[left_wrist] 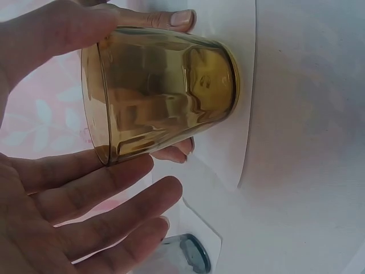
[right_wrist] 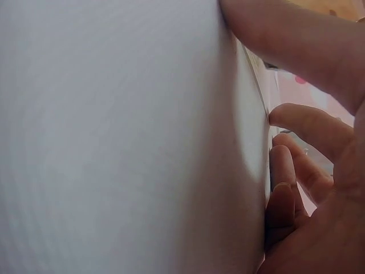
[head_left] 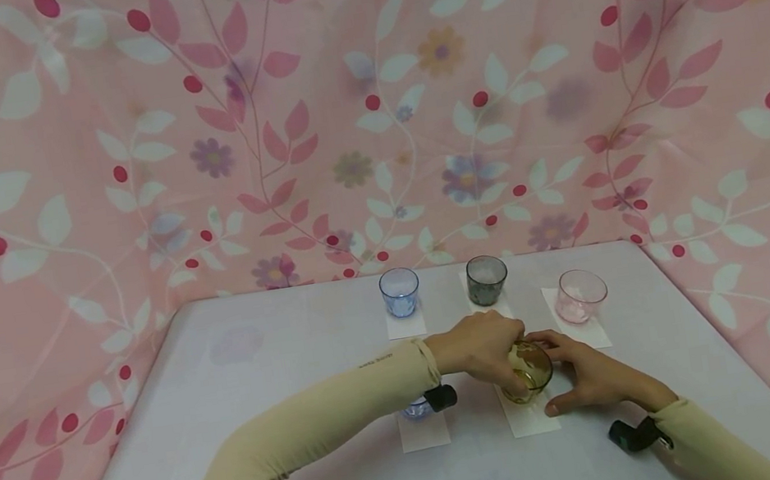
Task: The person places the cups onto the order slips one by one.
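Note:
An amber see-through glass [head_left: 529, 374] stands on a white paper slip [head_left: 534, 420] at the front right of the group. My left hand [head_left: 482, 348] reaches across and holds it near the rim; in the left wrist view the thumb lies on one side and the fingers on the other. My right hand [head_left: 591, 377] spreads around the glass's right side, fingertips by the glass and thumb low at the paper. In the right wrist view its thumb [right_wrist: 302, 43] and fingers reach down to the white surface. Whether the right fingers touch the glass, I cannot tell.
At the back stand a blue glass [head_left: 401, 296], a grey glass [head_left: 487, 283] and a pink glass [head_left: 579, 298], each on a paper slip. Another blue glass [head_left: 416, 410] is mostly hidden beneath my left forearm. A flowered pink curtain [head_left: 366, 110] hangs behind the white table [head_left: 266, 390].

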### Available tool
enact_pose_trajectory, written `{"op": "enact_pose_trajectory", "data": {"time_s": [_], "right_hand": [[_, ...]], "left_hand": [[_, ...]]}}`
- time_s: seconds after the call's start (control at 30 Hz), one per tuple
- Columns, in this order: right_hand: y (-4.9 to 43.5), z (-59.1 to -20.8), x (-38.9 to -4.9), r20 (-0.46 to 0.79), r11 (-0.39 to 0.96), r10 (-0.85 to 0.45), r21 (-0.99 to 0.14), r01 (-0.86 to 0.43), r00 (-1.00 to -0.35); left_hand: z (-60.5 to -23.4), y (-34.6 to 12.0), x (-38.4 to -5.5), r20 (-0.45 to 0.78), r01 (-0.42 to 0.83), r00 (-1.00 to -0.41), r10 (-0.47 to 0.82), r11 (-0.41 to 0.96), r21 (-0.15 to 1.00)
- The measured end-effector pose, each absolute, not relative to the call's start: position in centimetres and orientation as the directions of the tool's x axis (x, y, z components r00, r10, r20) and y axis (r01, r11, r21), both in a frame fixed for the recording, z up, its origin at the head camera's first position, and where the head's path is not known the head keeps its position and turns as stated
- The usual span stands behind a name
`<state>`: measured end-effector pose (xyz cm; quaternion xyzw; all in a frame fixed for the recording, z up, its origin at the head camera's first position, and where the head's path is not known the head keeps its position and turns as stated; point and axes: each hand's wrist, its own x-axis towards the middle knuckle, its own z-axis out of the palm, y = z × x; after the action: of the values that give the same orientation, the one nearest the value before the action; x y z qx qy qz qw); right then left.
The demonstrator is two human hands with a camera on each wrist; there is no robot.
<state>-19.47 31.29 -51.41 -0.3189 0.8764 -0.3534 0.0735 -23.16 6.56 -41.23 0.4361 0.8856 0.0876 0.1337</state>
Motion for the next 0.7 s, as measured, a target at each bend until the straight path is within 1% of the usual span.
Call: {"op": "enact_pose_trajectory", "data": {"time_s": [0.4,0.7], "right_hand": [[31.39,-51.58,-19.45,0.091,0.554,-0.605,-0.665,-0.501,-0.791],[31.55,-51.72,-19.59,0.065,0.589,-0.592,-0.645,-0.486,-0.803]], "left_hand": [[-41.51,6.92,-23.19,-0.170,0.737,-0.598,0.783,0.621,0.265],[-41.82,6.67,-23.36,-0.170,0.722,-0.605,0.778,0.626,0.296]]}}
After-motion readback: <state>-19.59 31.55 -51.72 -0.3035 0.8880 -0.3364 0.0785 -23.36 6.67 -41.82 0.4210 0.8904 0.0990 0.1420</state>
